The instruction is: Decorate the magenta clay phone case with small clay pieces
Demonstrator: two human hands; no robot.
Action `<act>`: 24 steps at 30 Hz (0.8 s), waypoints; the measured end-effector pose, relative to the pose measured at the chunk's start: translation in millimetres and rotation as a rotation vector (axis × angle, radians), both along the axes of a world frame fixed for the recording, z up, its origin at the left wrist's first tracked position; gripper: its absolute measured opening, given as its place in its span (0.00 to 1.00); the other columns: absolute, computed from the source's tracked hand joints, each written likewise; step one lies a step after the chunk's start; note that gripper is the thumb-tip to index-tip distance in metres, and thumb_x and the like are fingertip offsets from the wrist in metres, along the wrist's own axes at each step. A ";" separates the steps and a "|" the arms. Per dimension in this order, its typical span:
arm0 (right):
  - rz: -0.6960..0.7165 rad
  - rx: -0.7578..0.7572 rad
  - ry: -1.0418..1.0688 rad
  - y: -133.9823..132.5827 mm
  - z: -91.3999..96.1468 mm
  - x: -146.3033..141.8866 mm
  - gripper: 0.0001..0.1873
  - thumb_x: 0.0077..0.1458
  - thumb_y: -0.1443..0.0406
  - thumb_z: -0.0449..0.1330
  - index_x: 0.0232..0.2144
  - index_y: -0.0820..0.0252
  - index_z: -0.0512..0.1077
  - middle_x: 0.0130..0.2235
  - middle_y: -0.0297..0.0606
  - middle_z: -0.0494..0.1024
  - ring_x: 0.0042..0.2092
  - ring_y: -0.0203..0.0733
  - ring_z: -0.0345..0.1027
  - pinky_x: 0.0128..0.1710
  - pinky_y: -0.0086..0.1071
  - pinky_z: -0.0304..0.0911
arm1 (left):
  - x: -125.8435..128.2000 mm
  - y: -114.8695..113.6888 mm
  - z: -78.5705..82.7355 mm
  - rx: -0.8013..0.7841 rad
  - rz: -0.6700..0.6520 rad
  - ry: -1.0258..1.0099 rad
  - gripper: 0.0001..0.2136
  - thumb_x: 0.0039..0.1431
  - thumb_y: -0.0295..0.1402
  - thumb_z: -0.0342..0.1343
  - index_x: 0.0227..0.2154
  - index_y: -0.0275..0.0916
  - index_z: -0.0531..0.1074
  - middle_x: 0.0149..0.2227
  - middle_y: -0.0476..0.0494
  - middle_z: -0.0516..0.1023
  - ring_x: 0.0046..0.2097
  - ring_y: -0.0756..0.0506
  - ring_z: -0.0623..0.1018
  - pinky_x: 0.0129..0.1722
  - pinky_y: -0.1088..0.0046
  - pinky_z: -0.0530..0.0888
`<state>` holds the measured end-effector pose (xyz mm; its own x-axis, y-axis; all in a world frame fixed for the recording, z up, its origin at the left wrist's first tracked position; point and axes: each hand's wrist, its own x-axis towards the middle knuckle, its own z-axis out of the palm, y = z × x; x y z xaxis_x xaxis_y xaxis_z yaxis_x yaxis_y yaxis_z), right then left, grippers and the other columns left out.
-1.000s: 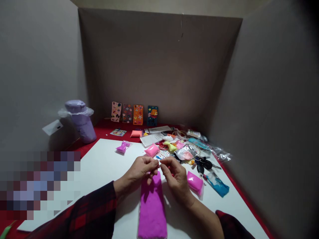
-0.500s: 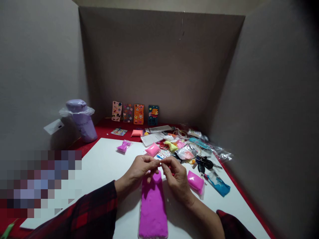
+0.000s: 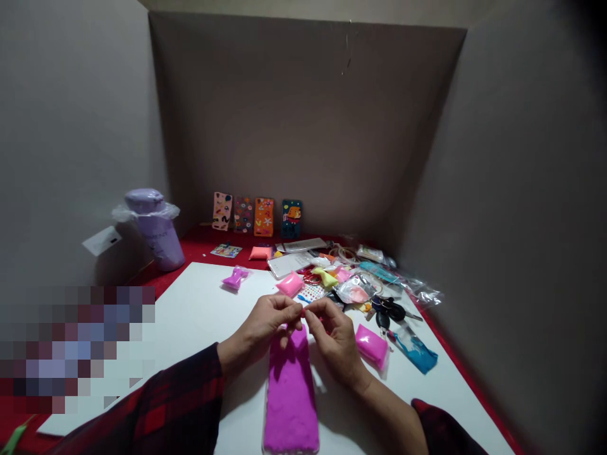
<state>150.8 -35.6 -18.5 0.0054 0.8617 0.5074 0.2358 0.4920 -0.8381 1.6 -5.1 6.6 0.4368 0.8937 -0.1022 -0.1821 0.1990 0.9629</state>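
Note:
Over the far end of a phone case point(image 3: 291, 404) covered in purple clay, my two hands meet at the fingertips. My left hand point(image 3: 272, 322) is closed in a pinch, thumb against forefinger. Facing it, my right hand point(image 3: 334, 335) pinches too. A tiny red piece point(image 3: 303, 313), perhaps clay, shows between the fingertips of both hands. The case lies flat on a white board point(image 3: 199, 300), its clay surface slightly uneven. To the right of my right hand is a bright pink clay packet point(image 3: 372, 346).
Beyond the hands lie a purple clay packet point(image 3: 235, 277), a pink packet point(image 3: 289, 284), clear cases point(image 3: 290, 265), keys point(image 3: 389, 311) and a blue packet point(image 3: 417, 351). Decorated phone cases point(image 3: 264, 217) stand against the back wall. A wrapped purple tumbler point(image 3: 159, 234) is at left.
The fingertips have shifted slightly against each other, and the red piece between them shows now. My hands otherwise keep their place above the case.

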 end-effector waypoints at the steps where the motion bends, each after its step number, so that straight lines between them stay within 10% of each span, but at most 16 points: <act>1: 0.003 0.001 0.002 -0.4 0.1 -0.4 0.06 0.59 0.65 0.56 0.30 0.60 0.69 0.29 0.35 0.71 0.29 0.37 0.64 0.28 0.29 0.62 | 0.0 -0.2 0.3 -0.004 0.005 0.006 0.18 0.45 0.43 0.66 0.21 0.32 0.68 0.19 0.49 0.72 0.13 0.56 0.66 0.12 0.81 0.56; 24: -0.018 0.041 -0.058 -2.1 -0.1 -0.3 0.05 0.59 0.64 0.57 0.32 0.60 0.70 0.30 0.37 0.73 0.30 0.39 0.67 0.29 0.31 0.64 | 2.7 -3.2 2.5 0.010 0.021 -0.029 0.18 0.48 0.45 0.63 0.22 0.33 0.69 0.19 0.52 0.68 0.15 0.57 0.64 0.12 0.83 0.61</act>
<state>150.4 -37.8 -18.6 -0.0099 0.8405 0.5418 0.2929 0.5205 -0.8021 4.2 -8.3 9.0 0.4210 0.9034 -0.0813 -0.2134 0.1858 0.9591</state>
